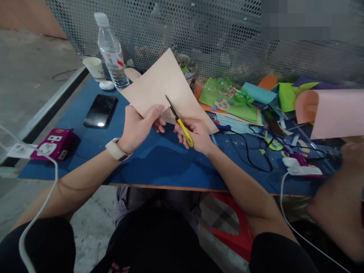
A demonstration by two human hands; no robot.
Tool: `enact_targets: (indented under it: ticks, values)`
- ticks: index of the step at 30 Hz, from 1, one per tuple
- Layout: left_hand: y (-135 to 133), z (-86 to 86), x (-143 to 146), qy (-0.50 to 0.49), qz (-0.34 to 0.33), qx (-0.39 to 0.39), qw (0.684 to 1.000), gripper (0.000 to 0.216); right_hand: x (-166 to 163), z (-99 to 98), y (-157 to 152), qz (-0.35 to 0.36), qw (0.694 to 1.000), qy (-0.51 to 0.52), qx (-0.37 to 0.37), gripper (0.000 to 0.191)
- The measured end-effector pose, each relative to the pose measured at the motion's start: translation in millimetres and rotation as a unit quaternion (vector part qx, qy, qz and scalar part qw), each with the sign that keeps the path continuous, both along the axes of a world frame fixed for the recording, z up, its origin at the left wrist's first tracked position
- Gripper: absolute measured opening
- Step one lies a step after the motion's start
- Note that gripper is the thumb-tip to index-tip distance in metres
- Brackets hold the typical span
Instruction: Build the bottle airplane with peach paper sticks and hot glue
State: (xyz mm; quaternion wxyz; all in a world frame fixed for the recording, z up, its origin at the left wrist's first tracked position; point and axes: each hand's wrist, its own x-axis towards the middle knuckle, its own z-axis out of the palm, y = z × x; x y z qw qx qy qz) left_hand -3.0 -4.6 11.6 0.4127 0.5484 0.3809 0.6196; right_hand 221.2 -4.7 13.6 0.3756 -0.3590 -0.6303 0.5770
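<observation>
My left hand (142, 122) grips a pale peach sheet of paper (163, 79) by its lower left edge, thumb on top. The sheet is tilted above the table, one corner pointing away from me. In my right hand (196, 132) is a pair of scissors (184, 131) with yellow handles and dark blades. The blades lie at the paper's lower middle, pointing up and left, with the edge cut or folded beside them. Part of my right hand's fingers is hidden behind the handles.
On the blue table (159, 163) stand a water bottle (112, 57), a paper cup (94, 69), a phone (100, 110) and a purple power adapter (55, 144). Coloured sheets and scraps (233, 108) lie to the right. A neighbour's arm (338, 204) is beside a pink sheet (341, 113).
</observation>
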Motion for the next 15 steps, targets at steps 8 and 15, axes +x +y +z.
enact_targets:
  ticks: [8,15]
  values:
    - [3.2,0.4,-2.1,-0.098,-0.004,0.004,0.995,0.046,-0.8,0.2,-2.0,0.004,1.0,-0.004,-0.015,0.061]
    - [1.4,5.5,2.0,-0.067,0.029,0.013,0.997,0.052,0.0,-2.1,-2.3,0.002,1.0,-0.019,0.018,0.056]
